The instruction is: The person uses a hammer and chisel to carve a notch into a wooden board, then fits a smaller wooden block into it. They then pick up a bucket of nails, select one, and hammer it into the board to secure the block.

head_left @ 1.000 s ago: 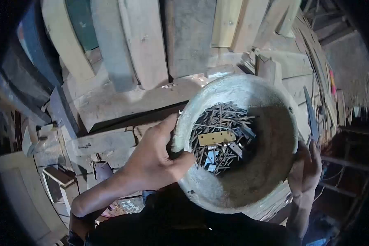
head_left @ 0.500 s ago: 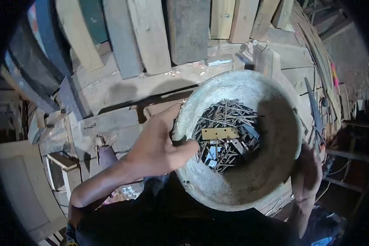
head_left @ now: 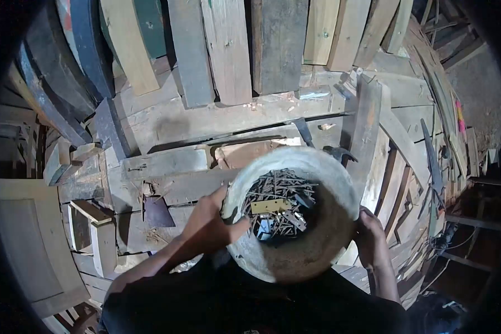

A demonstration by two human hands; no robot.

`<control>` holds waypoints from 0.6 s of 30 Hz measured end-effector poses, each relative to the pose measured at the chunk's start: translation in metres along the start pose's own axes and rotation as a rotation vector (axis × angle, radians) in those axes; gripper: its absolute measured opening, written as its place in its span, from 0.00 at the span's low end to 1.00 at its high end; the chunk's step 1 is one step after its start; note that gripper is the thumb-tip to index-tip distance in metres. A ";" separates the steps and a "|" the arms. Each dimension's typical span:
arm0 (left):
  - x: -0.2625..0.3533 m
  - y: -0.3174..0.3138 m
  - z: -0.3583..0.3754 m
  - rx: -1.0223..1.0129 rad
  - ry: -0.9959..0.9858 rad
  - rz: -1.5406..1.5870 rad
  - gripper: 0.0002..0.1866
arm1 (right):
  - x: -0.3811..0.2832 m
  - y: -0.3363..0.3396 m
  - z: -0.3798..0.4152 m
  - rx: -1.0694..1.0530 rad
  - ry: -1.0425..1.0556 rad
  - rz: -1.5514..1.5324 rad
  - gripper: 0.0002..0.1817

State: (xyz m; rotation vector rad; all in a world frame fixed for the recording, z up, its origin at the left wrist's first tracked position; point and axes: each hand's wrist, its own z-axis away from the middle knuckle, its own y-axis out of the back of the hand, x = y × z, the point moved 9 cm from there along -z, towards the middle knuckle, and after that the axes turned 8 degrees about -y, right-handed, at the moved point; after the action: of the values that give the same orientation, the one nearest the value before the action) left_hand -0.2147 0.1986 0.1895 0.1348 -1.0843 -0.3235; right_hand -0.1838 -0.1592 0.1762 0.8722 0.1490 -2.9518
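Observation:
A round, pale, worn bowl [head_left: 334,172] is held up in front of my body, tilted so its inside faces me. At its bottom lies a pile of dark nails [head_left: 278,183]. Among them are a brass-coloured hinge plate [head_left: 270,206] with small holes and a bluish metal piece [head_left: 265,228]. My left hand [head_left: 214,222] grips the left side, thumb over the rim and fingers behind the wall. On the right side, my right hand [head_left: 371,236] is closed against the outer wall, its fingers partly hidden behind the bowl.
Wooden boards [head_left: 228,55] stand in a row across the back of the plank bench [head_left: 178,125]. A hammer head [head_left: 339,154] shows just beyond the bowl. A handsaw [head_left: 430,156] lies at the right. A small wooden frame [head_left: 103,239] and a panelled door [head_left: 28,245] are at the left.
The bowl has moved down and left, closer to my body, with both hands still on it. More of the bench, including the hammer head, now shows beyond it.

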 end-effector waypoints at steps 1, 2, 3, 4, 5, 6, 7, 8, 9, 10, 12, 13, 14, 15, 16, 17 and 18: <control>-0.022 -0.003 -0.002 0.023 -0.080 0.041 0.29 | 0.006 -0.002 -0.004 0.005 -0.039 -0.008 0.40; -0.036 -0.002 -0.004 0.021 -0.055 0.082 0.29 | 0.013 -0.003 -0.008 0.011 -0.086 -0.013 0.38; -0.048 -0.004 -0.005 0.014 -0.024 0.124 0.29 | 0.011 -0.005 -0.010 0.051 -0.046 0.103 0.37; -0.057 -0.006 -0.006 0.009 0.003 0.166 0.29 | 0.005 -0.008 -0.015 0.088 -0.003 0.221 0.37; -0.055 -0.003 -0.009 0.023 -0.066 0.095 0.28 | -0.006 -0.012 -0.018 0.127 0.048 0.360 0.38; -0.058 -0.005 -0.007 0.012 -0.048 0.093 0.27 | -0.020 -0.018 -0.023 0.135 0.105 0.644 0.38; -0.057 -0.004 -0.008 0.014 -0.048 0.084 0.27 | -0.039 -0.030 -0.031 0.075 0.123 1.003 0.37; -0.055 -0.003 -0.008 0.019 -0.045 0.073 0.26 | -0.054 -0.038 -0.038 0.008 0.137 1.361 0.37; -0.056 -0.003 -0.008 -0.024 0.016 0.072 0.27 | -0.067 -0.046 -0.042 0.009 0.349 1.420 0.33; -0.056 -0.002 -0.007 0.005 -0.037 0.077 0.26 | -0.079 -0.051 -0.046 0.079 0.436 1.347 0.26; -0.058 -0.001 -0.004 0.061 -0.142 0.084 0.25 | -0.108 -0.083 -0.034 0.396 0.808 1.339 0.19; -0.055 0.001 -0.004 -0.001 -0.153 0.011 0.28 | -0.109 -0.106 -0.030 0.355 0.936 1.371 0.17; -0.052 0.002 0.000 0.014 -0.142 0.027 0.29 | -0.108 -0.127 -0.024 0.315 1.067 1.399 0.15; -0.048 0.003 0.002 0.030 -0.133 0.041 0.31 | -0.089 -0.140 -0.041 0.176 0.960 1.433 0.14; -0.045 0.004 0.005 0.047 -0.124 0.055 0.32 | -0.071 -0.150 -0.056 0.023 0.734 1.406 0.09; -0.046 0.006 0.008 0.083 -0.210 -0.019 0.37 | -0.055 -0.163 -0.058 -0.027 0.989 1.504 0.08; -0.043 0.009 0.010 0.091 -0.193 -0.030 0.38 | -0.034 -0.173 -0.060 -0.080 1.248 1.593 0.08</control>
State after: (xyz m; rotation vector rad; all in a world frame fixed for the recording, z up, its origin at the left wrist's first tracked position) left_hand -0.2398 0.2210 0.1600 0.2045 -1.2896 -0.3188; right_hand -0.1373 0.0201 0.1574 1.5548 -0.2636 -0.7703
